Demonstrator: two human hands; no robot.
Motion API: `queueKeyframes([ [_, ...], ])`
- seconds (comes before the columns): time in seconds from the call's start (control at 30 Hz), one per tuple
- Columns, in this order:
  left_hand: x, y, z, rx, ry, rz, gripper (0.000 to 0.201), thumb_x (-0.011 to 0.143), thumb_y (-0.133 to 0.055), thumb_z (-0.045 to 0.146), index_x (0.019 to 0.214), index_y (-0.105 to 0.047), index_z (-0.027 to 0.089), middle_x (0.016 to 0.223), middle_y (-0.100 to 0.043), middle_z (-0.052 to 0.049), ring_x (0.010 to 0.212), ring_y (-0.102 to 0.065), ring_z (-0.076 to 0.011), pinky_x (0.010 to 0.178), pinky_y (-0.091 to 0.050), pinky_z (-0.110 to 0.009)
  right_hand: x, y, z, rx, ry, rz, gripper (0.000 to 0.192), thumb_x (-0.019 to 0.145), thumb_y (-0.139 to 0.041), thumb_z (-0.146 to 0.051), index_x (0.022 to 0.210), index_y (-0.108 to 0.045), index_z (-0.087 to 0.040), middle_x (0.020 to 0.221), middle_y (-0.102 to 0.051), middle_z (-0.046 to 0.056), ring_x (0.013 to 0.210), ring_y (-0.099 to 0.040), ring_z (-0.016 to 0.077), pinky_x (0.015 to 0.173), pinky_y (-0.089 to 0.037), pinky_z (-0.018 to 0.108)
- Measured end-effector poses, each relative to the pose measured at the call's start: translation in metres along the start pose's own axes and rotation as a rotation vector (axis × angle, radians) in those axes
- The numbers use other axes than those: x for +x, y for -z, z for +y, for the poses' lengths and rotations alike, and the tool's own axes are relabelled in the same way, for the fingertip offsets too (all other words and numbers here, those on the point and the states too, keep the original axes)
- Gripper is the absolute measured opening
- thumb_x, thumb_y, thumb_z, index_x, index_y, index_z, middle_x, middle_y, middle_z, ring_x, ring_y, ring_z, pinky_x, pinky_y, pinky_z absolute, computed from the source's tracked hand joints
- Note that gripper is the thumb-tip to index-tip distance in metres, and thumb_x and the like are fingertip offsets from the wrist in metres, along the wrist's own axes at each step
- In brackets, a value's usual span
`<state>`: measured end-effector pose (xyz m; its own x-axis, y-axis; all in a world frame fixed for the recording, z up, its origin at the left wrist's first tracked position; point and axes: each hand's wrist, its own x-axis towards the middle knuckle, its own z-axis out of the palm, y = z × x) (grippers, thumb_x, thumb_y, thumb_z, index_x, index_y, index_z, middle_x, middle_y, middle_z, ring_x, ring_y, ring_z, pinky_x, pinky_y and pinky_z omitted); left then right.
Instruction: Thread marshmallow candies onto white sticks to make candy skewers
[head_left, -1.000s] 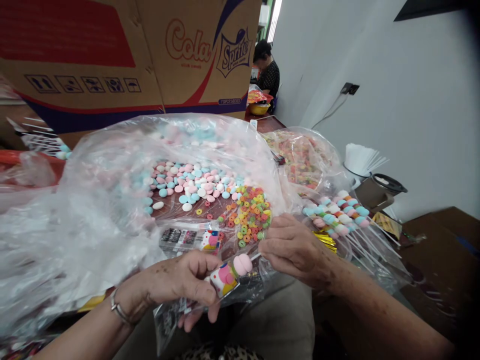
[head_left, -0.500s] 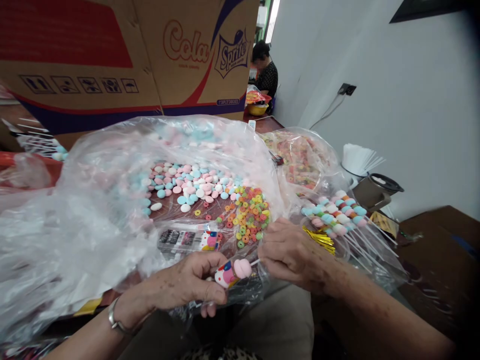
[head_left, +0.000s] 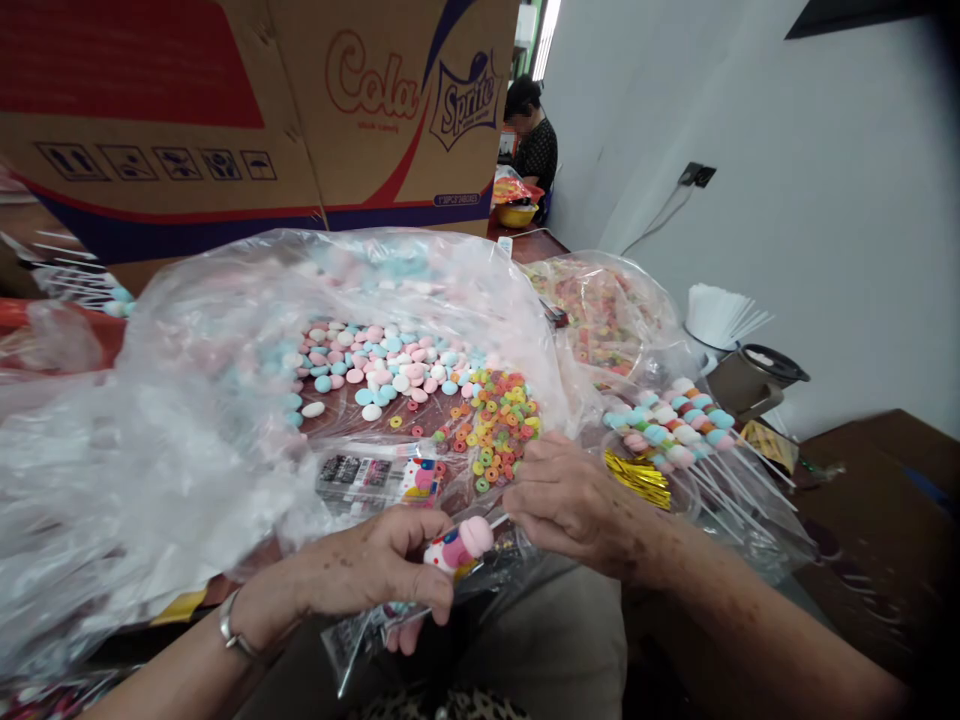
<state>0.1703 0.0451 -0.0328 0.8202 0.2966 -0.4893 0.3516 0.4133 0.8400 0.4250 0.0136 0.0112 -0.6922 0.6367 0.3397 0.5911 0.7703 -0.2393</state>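
My left hand (head_left: pixel 375 565) is closed around a small clear candy bag (head_left: pixel 346 645) with a colourful printed part. A marshmallow-like candy skewer is partly inside it, and its pink end candy (head_left: pixel 477 537) pokes out of the bag's mouth. My right hand (head_left: pixel 559 500) pinches the white stick (head_left: pixel 499 520) of that skewer. Beyond my hands, pink, blue and white candies (head_left: pixel 397 370) lie in a large clear plastic bag (head_left: pixel 420 265), beside colourful ring candies (head_left: pixel 502 425). A stack of flat printed bags (head_left: pixel 375 480) lies just past my left hand.
Finished-looking candy skewers (head_left: pixel 675 430) lie at right beside gold twist ties (head_left: pixel 637 480). Behind them are white sticks (head_left: pixel 724 315) in a container and a dark mug (head_left: pixel 754 380). A big cardboard box (head_left: pixel 300 110) stands at the back. Another person (head_left: pixel 534 140) sits farther off.
Both hands have shifted slightly left with the skewer and bag. More of the bag's clear lower end now shows beneath my left hand.
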Motion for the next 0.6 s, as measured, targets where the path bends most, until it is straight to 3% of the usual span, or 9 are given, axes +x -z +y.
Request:
queueKeyframes([
  [0.33,0.004,0.0,-0.003,-0.259,-0.108,-0.115,0.038,0.07,-0.086,0.04,0.086,-0.061,0.017,0.07,-0.076,-0.002,0.042,-0.063,-0.01,0.042,-0.051,-0.018,0.003,0.004,-0.008,-0.085,0.172,0.013,0.018,0.093,-0.055,-0.012,0.077,-0.063,-0.018,0.068,-0.063,0.0,0.072,-0.039,0.0175,0.07,-0.026,0.035],
  [0.6,0.011,-0.008,0.003,-0.111,0.003,-0.052,0.025,0.07,-0.075,0.026,0.088,-0.059,0.02,0.066,-0.073,0.001,0.044,-0.063,-0.0103,0.041,-0.045,-0.016,0.007,-0.004,-0.012,-0.107,0.135,0.003,0.022,0.092,-0.054,-0.012,0.071,-0.061,-0.018,0.067,-0.062,0.0,0.07,-0.04,0.0166,0.069,-0.028,0.034],
])
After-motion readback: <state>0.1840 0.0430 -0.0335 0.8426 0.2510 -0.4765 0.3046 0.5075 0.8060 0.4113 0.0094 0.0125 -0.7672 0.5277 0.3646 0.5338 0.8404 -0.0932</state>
